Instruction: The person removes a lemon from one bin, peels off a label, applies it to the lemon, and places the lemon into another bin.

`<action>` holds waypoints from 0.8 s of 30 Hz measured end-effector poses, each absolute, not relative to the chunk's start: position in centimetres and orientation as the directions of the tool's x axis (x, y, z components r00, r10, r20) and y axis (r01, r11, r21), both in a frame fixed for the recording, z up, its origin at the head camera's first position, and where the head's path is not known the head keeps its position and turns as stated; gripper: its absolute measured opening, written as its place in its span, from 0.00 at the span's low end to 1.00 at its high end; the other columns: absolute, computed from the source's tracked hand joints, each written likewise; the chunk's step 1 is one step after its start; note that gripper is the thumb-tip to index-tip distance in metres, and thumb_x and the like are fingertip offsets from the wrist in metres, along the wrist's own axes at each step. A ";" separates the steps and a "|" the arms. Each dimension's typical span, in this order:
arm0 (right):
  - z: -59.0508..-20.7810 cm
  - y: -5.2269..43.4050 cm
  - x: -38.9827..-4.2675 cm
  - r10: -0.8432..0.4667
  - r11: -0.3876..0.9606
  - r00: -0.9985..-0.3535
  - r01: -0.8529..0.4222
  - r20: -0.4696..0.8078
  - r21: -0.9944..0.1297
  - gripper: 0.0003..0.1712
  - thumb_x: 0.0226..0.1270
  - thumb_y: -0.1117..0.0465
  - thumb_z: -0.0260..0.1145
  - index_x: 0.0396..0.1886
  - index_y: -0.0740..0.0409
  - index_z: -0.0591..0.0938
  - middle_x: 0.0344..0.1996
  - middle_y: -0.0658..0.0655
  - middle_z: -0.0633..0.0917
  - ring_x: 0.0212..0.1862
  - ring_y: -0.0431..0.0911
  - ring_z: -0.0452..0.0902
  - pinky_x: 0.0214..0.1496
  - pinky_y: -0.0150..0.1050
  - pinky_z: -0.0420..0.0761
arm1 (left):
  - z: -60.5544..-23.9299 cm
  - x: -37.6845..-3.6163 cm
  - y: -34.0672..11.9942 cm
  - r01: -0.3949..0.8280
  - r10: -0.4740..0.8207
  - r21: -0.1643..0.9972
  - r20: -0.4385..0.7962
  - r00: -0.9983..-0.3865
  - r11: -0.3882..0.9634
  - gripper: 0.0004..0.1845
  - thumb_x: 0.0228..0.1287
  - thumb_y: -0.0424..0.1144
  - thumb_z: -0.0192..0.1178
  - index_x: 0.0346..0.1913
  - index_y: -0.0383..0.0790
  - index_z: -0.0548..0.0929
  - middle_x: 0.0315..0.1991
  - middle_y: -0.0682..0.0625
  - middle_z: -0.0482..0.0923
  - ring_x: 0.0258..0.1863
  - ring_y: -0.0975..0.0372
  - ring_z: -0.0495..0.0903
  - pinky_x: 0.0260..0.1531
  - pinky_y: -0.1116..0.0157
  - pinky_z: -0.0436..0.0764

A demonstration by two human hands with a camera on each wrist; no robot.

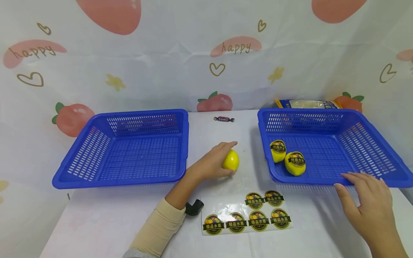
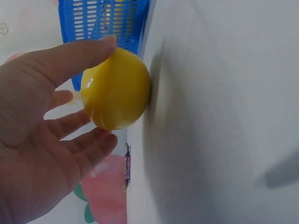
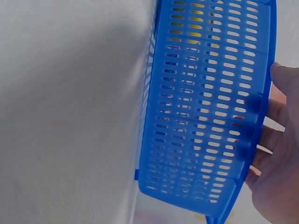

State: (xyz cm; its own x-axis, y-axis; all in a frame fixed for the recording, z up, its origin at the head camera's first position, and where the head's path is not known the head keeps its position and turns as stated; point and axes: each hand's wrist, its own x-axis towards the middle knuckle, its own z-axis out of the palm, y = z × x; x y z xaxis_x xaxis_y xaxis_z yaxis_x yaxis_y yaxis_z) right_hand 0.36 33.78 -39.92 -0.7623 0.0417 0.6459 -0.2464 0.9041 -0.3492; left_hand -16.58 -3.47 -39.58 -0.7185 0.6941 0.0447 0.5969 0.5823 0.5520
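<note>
My left hand holds a plain yellow lemon between thumb and fingers, in the middle of the table. In the left wrist view the lemon is at the white table surface, thumb on one side and fingertips on the other. My right hand is at the front rim of the right blue basket, fingers extended over the edge, as the right wrist view also shows. Inside that basket, at its left side, lie two lemons, a rear one and a front one, each bearing a round black-and-gold sticker.
A second blue basket stands at the left. Near the front lies a sheet of round stickers, with a small black object beside it. A wrapped candy lies at the back, and a package behind the right basket.
</note>
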 end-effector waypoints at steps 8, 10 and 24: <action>-39.6 33.9 0.4 0.005 0.903 -0.757 -0.277 0.653 -0.327 0.33 0.75 0.42 0.58 0.47 0.74 0.81 0.47 0.78 0.79 0.56 0.77 0.67 0.71 0.68 0.49 | -39.6 -15.9 -3.6 0.632 0.700 0.526 0.094 -0.708 0.569 0.48 0.56 0.46 0.75 0.76 0.43 0.60 0.70 0.46 0.64 0.69 0.51 0.63 0.66 0.54 0.68; -39.3 33.9 0.4 0.004 0.910 -0.779 -0.258 0.627 -0.325 0.31 0.75 0.44 0.58 0.48 0.73 0.81 0.48 0.79 0.78 0.57 0.77 0.67 0.72 0.68 0.49 | -39.4 -15.6 -3.6 0.642 0.700 0.511 0.104 -0.706 0.572 0.48 0.56 0.46 0.75 0.76 0.43 0.61 0.71 0.46 0.63 0.72 0.48 0.59 0.68 0.52 0.64; -36.8 30.8 -0.6 -0.023 0.870 -0.877 -0.254 0.480 -0.422 0.34 0.68 0.61 0.69 0.69 0.68 0.70 0.62 0.77 0.71 0.70 0.68 0.61 0.76 0.51 0.51 | -37.4 -11.0 -3.7 0.772 0.810 0.355 0.063 -0.583 0.528 0.32 0.64 0.51 0.68 0.68 0.45 0.75 0.61 0.51 0.76 0.61 0.59 0.73 0.60 0.61 0.73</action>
